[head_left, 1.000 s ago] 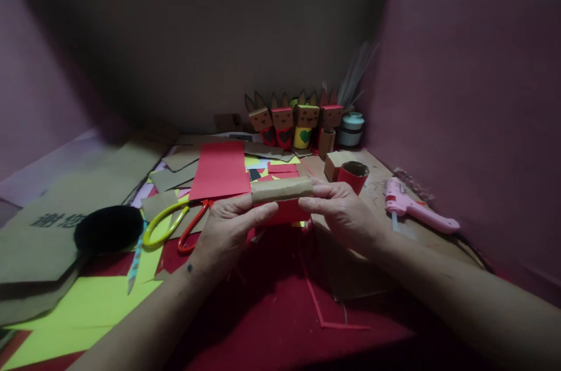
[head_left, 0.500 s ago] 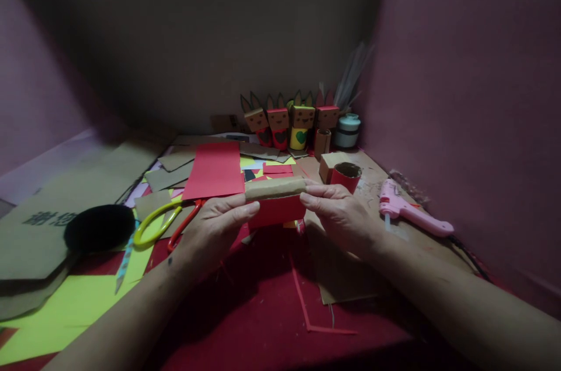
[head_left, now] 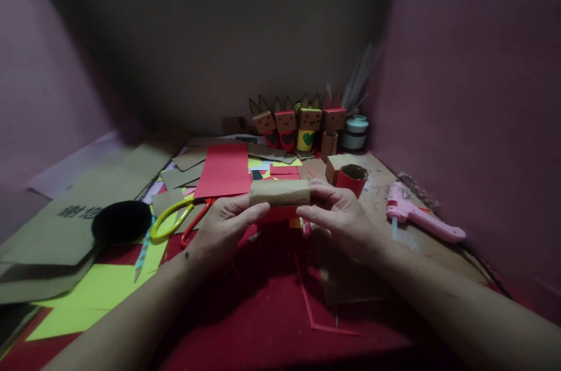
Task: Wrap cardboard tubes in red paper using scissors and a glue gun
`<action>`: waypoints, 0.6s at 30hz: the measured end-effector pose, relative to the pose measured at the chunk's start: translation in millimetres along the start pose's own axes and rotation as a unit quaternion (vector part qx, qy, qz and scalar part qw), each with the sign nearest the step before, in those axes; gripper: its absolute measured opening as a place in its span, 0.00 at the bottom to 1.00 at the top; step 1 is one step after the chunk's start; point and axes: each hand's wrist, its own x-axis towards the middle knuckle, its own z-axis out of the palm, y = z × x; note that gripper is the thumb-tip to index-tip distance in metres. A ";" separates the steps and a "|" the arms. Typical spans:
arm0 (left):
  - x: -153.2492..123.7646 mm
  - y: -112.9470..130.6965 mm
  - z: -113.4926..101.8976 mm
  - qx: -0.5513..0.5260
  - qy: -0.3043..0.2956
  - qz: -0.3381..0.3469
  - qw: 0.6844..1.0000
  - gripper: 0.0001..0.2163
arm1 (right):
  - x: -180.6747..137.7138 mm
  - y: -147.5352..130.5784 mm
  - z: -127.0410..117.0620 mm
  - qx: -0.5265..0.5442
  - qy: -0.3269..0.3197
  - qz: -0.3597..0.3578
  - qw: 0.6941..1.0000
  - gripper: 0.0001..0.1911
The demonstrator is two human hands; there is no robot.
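Between my hands is a brown cardboard tube [head_left: 279,192] lying sideways, with a piece of red paper [head_left: 280,214] against its lower side. My left hand [head_left: 234,222] pinches the left end, thumb in front and fingers behind. At the right end, my right hand [head_left: 335,213] pinches in the same way, its thumb low near the red paper. How far the paper reaches around the back of the tube is hidden. Scissors with yellow and red handles [head_left: 173,220] lie just left of my left hand. Beyond my right hand stands a tube covered in red [head_left: 352,180].
A pink glue gun [head_left: 423,216] lies at right. Several cardboard figures with ears [head_left: 309,125] stand at the back beside a pale green jar [head_left: 355,132]. Red paper [head_left: 224,169], yellow paper [head_left: 94,289], a pencil [head_left: 142,257] and a black round object [head_left: 121,222] lie at left.
The tube has rolled toward me over the red paper, so less red shows below it. My thumbs stay at its ends. The whole view has shifted slightly.
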 end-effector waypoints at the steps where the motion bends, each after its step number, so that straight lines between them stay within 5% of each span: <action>1: 0.2 0.0 -0.1 0.002 0.007 -0.002 1.000 0.13 | 0.5 0.3 0.7 -0.022 0.011 -0.020 0.999 0.09; 6: 2.3 2.2 -1.1 0.024 0.017 0.010 1.000 0.12 | 1.3 3.5 3.2 -0.048 0.047 -0.052 0.996 0.05; 13: 5.4 3.1 -4.3 0.139 0.081 0.025 0.987 0.09 | -3.6 1.3 7.6 0.089 0.060 0.168 0.980 0.10; 18: 4.6 5.8 3.0 0.142 0.131 0.044 0.980 0.08 | -1.5 7.0 9.0 0.134 0.065 0.118 0.982 0.07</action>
